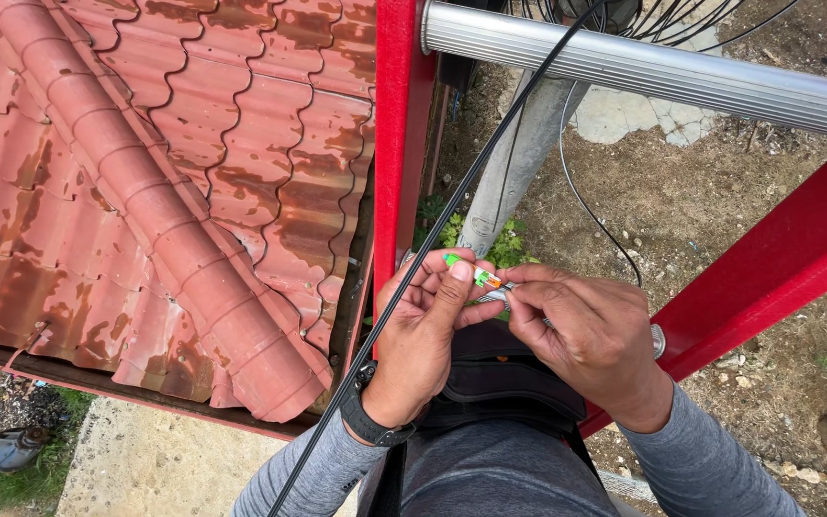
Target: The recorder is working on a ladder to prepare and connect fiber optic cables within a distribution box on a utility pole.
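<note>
Both hands pinch a tiny green plug, high on a ladder.
L hand (423,330) & R hand (581,330) are clamped on the green plug (466,270); a loose grip could drop it, or the black cable (433,244) may snag.

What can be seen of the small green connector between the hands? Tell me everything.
The connector is a small, plastic-looking piece, bright green with an orange part toward its right end. It lies roughly level, tilted slightly down to the right, high above the ground beside a red ladder rail. The left hand pinches it with thumb and fingers; the right hand touches its orange end. Fingers hide much of it, so finer detail cannot be told.
</note>
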